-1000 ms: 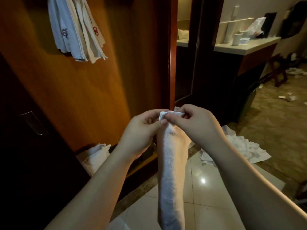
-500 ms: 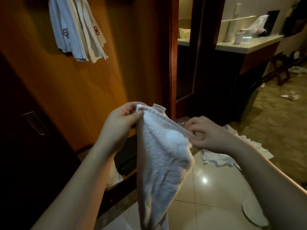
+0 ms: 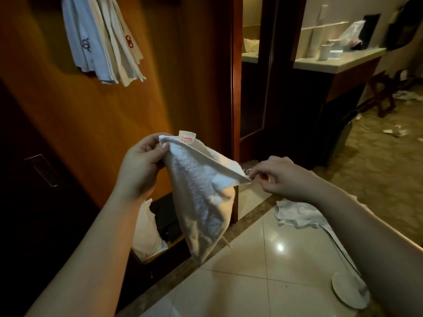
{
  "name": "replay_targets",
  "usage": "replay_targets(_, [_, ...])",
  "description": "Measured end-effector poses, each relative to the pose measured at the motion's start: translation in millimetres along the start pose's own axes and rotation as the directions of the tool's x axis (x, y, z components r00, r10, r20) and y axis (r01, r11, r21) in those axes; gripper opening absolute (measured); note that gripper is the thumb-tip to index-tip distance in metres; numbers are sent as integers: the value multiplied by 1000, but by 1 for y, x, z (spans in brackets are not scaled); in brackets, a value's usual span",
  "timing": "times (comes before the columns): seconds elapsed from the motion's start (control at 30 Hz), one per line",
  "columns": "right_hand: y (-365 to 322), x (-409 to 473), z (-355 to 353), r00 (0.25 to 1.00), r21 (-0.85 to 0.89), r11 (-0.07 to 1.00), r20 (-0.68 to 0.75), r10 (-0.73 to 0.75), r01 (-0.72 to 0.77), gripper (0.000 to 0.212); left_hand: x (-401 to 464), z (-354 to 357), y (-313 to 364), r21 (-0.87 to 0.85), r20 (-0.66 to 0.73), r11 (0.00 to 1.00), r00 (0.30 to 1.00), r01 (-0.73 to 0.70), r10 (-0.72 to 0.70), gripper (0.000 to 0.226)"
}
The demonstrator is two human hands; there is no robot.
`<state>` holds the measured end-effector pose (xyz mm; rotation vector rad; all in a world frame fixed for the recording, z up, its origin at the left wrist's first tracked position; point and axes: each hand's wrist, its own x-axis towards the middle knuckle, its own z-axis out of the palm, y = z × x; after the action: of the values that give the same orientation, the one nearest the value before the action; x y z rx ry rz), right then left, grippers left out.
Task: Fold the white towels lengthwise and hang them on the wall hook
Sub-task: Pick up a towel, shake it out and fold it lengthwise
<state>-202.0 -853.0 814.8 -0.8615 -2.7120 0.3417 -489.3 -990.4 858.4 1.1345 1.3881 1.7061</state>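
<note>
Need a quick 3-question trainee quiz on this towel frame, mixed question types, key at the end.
1. True or false: the left hand pinches the towel near its label.
2. Multiple choice: the right hand holds the towel by A) its bottom tip, B) its top edge, C) nothing.
3. Fill in: more towels hang on the wooden ____ at upper left.

Key: 1 true; 2 B; 3 wall.
</note>
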Motion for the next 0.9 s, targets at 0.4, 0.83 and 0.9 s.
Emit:
replay_targets(0.4, [-15, 27, 43, 1000, -114, 993, 24, -9, 11, 44, 9, 3, -3, 67, 53, 998, 998, -21, 17, 39])
replay_targets(0.83, [14, 23, 15, 958, 9, 986, -236, 162, -165, 18, 10, -12, -16, 103, 89, 994, 996, -18, 9, 23])
replay_targets(0.9, [16, 16, 3, 959, 200, 963, -183, 218, -181, 7, 10, -14, -17, 72, 86, 997, 996, -5, -2, 28])
